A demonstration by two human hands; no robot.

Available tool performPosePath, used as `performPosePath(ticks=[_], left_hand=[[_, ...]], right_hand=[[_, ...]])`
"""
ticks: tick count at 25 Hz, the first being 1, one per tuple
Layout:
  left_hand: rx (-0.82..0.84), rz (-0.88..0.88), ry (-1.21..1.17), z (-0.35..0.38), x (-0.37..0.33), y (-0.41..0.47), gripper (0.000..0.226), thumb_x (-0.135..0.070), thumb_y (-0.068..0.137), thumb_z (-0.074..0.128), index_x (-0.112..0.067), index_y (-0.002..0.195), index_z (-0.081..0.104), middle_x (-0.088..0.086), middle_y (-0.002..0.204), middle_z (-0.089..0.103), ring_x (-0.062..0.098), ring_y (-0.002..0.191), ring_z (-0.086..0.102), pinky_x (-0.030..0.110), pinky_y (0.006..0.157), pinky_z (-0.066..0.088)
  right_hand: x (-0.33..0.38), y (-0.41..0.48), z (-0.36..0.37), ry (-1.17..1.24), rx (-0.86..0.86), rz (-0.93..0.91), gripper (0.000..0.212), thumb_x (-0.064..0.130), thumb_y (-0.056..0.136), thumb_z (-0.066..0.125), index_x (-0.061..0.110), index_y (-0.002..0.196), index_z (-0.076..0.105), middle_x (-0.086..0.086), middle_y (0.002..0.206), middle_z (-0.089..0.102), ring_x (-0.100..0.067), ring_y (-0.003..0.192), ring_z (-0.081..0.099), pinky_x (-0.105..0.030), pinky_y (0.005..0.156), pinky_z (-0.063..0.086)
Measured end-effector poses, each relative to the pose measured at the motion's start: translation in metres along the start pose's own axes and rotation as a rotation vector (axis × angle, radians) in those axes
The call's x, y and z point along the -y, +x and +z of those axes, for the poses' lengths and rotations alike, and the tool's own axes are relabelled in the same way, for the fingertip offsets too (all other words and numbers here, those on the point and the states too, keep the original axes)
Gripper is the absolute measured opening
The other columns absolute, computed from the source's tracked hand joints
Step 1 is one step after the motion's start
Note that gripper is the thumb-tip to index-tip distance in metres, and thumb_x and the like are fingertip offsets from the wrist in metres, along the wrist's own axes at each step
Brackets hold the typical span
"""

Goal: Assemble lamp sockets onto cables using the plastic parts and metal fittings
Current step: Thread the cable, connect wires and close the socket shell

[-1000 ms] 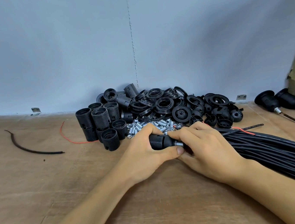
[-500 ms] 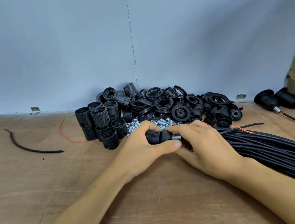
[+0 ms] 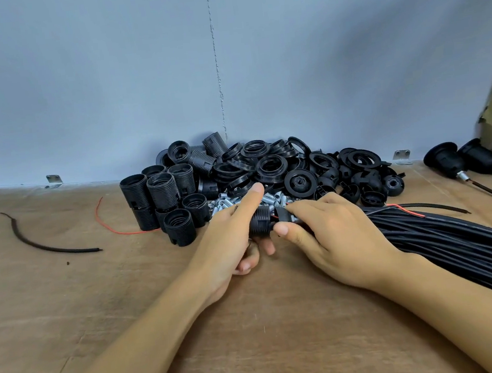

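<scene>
My left hand (image 3: 229, 240) cups the ribbed socket barrel (image 3: 260, 224) from below, fingers curled under it and thumb sticking up free. My right hand (image 3: 335, 231) pinches the cap (image 3: 281, 214) on the cable end at the barrel's 3 o'clock. Both feel like light, rigid plastic, I judge, best gripped round the ribs, while the limp cable bundle (image 3: 460, 250) at 4 o'clock may drag.

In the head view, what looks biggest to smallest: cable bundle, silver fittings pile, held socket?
1. cable bundle
2. silver fittings pile
3. held socket
Last two look close, both partly covered: unsure.
</scene>
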State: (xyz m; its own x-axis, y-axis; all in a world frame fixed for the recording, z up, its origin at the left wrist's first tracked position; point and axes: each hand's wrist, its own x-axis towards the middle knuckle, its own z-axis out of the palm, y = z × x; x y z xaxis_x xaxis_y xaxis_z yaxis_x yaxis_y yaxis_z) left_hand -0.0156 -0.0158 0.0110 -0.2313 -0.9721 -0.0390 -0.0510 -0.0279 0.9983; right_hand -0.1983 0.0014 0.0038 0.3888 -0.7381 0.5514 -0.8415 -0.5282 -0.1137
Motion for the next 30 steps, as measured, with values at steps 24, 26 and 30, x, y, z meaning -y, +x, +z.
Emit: performPosePath(ticks=[24,26,30], left_hand=[[0.007,0.107,-0.031,0.01,0.002,-0.01,0.031,-0.024,0.102,0.052,-0.016,0.076,0.038,-0.01,0.05,0.045,0.0,0.033,0.038,0.007,0.036,0.028],[0.029,0.104,-0.041,0.008,0.002,-0.01,0.031,-0.025,0.102,0.052,-0.017,0.076,0.038,-0.014,0.049,0.047,-0.002,0.033,0.041,0.006,0.037,0.029],[0.054,0.113,-0.032,0.006,0.005,-0.01,0.021,-0.028,0.102,0.054,-0.016,0.087,0.046,0.002,0.064,0.051,0.009,0.043,0.04,0.019,0.039,0.03]], right_hand=[[-0.006,-0.005,0.0,0.046,-0.018,-0.095,0.053,0.062,0.098,0.037,0.014,0.092,0.06,0.011,0.073,0.05,-0.019,0.065,0.043,-0.035,0.077,0.04],[-0.004,-0.005,0.0,0.061,-0.046,-0.096,0.052,0.06,0.097,0.039,0.013,0.097,0.063,0.011,0.076,0.053,-0.019,0.068,0.044,-0.033,0.076,0.038],[-0.004,-0.007,0.001,0.083,-0.095,-0.074,0.051,0.06,0.094,0.049,0.014,0.106,0.066,0.01,0.08,0.062,-0.013,0.074,0.045,-0.024,0.075,0.035]])
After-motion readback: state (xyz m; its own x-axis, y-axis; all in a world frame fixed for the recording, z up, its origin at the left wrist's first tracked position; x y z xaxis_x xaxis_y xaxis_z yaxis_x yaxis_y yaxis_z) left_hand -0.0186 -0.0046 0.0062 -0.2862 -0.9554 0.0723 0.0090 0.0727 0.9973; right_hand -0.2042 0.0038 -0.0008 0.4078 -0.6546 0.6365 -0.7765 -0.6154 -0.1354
